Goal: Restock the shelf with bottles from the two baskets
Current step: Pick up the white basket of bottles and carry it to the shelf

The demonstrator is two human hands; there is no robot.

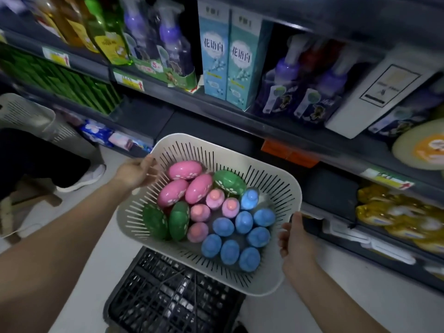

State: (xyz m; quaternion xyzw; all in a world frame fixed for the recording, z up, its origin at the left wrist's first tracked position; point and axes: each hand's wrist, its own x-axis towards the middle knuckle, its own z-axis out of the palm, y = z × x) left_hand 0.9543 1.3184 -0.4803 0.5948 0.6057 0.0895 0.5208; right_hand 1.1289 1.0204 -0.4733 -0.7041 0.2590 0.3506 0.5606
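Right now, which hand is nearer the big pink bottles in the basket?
Left. The left hand holds the basket rim just beside the big pink bottles; the right hand holds the opposite rim, with the blue bottles in between.

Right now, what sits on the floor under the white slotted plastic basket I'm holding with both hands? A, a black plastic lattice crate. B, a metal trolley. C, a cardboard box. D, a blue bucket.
A: the black plastic lattice crate shows on the floor just below the near edge of the white slotted plastic basket, which the left hand and right hand grip by its rim.
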